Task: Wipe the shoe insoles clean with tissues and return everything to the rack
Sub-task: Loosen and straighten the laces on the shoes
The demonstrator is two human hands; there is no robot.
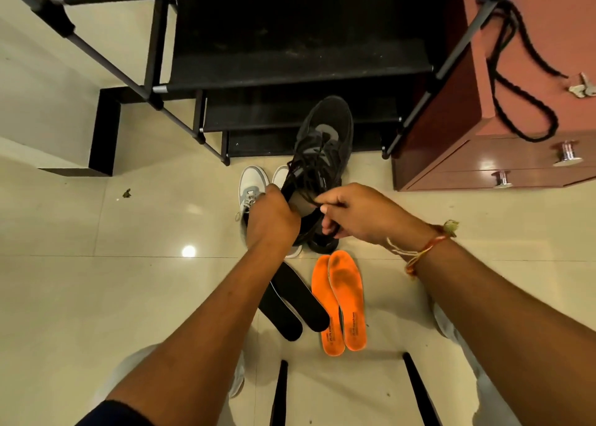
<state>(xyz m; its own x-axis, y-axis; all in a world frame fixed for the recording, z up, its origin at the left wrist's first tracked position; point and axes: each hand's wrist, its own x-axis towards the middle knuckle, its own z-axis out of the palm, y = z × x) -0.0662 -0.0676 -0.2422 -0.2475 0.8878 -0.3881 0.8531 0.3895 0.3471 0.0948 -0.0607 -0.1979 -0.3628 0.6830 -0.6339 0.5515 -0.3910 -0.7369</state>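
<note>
The black fabric shoe rack [290, 67] rises beyond my hands in stepped tiers; I cannot count them surely. To the right of my grip, past my right wrist, stands one reddish-brown cabinet [451, 129].

Between my hands I hold one black sneaker [325, 142] off the floor, toe pointing away from me toward the rack's lowest tier. My left hand [274, 219] is curled round the near left side of its collar. My right hand [358, 213] has its fingers bent, thumb and forefinger pinching the black laces at the shoe's opening. A thread bracelet [425, 248] is tied round my right wrist.

Just beyond and under my left hand, two white sneakers [253, 180] sit on the tile floor, partly hidden by the black shoe and my knuckles.

On my side of the grip, four insoles lie on the floor. Two orange insoles [346, 300] lie below my right hand, side by side and overlapping along one edge. Two black insoles [296, 300] lie left of them, overlapping, their far ends hidden under my left forearm.

On the cabinet top, far right of my grip, lies one looped black cord [529, 116] with a small bunch of keys [580, 87] at its end. Two metal knobs [566, 154] show on the cabinet front. Far left of my left hand, one small scrap of debris [126, 193] lies on the floor.
</note>
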